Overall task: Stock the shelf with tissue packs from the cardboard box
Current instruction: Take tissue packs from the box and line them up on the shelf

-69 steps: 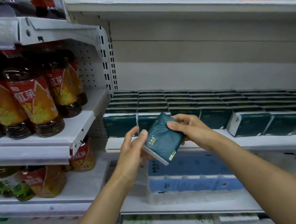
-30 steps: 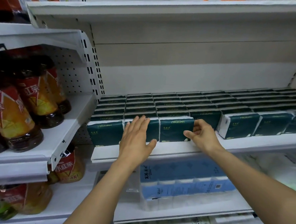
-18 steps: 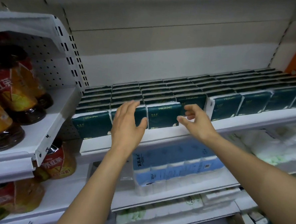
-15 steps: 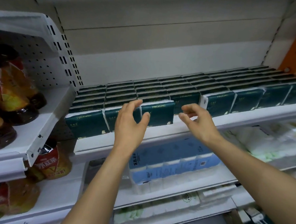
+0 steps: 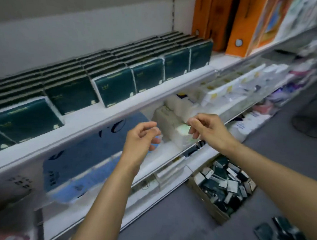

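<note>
Shelf row full; my left hand and right hand empty, fingers loosely curled. I reach right-down to cardboard box, grab one tissue pack squarely.

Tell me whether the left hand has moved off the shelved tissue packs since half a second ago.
Yes. The left hand has dropped below the shelf edge, clear of the tissue packs, holding nothing.

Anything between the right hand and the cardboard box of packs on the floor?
Head view: the white lower shelf edge lies between the right hand and the cardboard box; otherwise bare.
</note>
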`<state>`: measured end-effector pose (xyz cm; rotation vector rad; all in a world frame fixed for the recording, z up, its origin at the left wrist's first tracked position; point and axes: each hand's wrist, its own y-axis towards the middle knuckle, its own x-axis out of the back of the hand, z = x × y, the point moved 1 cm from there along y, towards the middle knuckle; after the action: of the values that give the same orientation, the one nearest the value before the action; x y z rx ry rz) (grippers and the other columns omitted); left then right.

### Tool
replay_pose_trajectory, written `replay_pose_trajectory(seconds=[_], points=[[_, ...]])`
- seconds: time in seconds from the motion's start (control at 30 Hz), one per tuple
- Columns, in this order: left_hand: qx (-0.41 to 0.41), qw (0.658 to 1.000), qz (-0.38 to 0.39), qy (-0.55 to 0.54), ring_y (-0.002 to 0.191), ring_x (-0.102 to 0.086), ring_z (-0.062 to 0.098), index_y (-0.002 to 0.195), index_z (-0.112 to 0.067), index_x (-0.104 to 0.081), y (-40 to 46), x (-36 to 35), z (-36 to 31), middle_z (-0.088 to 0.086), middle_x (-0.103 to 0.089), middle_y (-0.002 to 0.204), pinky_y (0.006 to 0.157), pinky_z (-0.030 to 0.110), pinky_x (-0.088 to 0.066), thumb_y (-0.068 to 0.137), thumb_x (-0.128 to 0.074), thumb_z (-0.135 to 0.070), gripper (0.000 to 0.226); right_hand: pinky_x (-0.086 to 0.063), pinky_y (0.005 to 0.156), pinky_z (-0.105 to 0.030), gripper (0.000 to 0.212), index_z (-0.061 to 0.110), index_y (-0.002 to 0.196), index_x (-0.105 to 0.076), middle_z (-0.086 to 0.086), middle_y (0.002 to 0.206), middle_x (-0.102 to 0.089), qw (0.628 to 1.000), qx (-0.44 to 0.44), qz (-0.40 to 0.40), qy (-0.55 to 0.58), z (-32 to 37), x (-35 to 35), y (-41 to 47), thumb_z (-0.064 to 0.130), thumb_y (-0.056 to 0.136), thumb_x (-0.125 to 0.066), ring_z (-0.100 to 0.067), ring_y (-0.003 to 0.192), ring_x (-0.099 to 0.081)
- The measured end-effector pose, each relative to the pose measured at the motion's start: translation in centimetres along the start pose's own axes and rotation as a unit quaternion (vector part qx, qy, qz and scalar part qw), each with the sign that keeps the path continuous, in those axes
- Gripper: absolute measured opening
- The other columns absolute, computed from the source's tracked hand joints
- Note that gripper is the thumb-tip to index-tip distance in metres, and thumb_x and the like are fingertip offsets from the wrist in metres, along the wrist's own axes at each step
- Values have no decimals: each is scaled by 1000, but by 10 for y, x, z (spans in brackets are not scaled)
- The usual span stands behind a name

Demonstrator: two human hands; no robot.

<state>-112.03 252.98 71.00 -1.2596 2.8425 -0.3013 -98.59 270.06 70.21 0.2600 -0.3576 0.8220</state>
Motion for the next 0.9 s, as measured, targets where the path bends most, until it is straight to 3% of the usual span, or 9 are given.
replay_pose_trajectory(seconds=[0.2,0.33,0.43,0.57,0.7,0.9], points=[[76,992,104,3,77,-65,19,106,-18,-65,28,-116,41,2,-73,92,64,26,-50,100,-58,-14,10,-48,54,-21,27,-1,86,-66,-12,76,-69,990,-124,-71,-10,-94,94,-29,19,99,-54,-10,57,-60],[118,981,155,19,68,-62,15,102,-16,-66,46,-183,65,2,-72,87,63,27,-47,98,-59,-10,10,-45,51,-14,26,-4,86,-64,-14,76,-67,976,-195,-100,-2,-151,138,-45,15,99,-54,-8,55,-59],[149,972,177,32,68,-59,16,104,-12,-65,57,-215,81,5,-69,86,61,26,-43,98,-58,-7,11,-45,50,-15,22,5,87,-67,-11,77,-69,963,-245,-109,14,-192,155,-53,18,99,-54,-14,60,-62],[179,959,205,84,77,-62,18,104,-15,-66,87,-256,111,4,-71,91,67,26,-47,100,-56,-10,12,-46,53,-22,21,2,89,-67,-9,74,-68,947,-291,-128,35,-248,169,-51,17,99,-55,-14,58,-60],[216,947,215,97,76,-62,18,103,-17,-66,124,-296,140,6,-70,91,67,27,-47,98,-58,-10,11,-43,46,-15,24,5,78,-64,-9,68,-63,925,-335,-160,75,-304,176,-37,13,99,-55,-15,54,-55],[284,920,241,126,76,-64,17,105,-16,-68,185,-353,201,4,-72,89,69,28,-50,97,-61,-12,12,-45,50,-16,25,3,82,-62,-11,77,-67,890,-416,-151,108,-392,174,-10,18,100,-53,-17,61,-59]])
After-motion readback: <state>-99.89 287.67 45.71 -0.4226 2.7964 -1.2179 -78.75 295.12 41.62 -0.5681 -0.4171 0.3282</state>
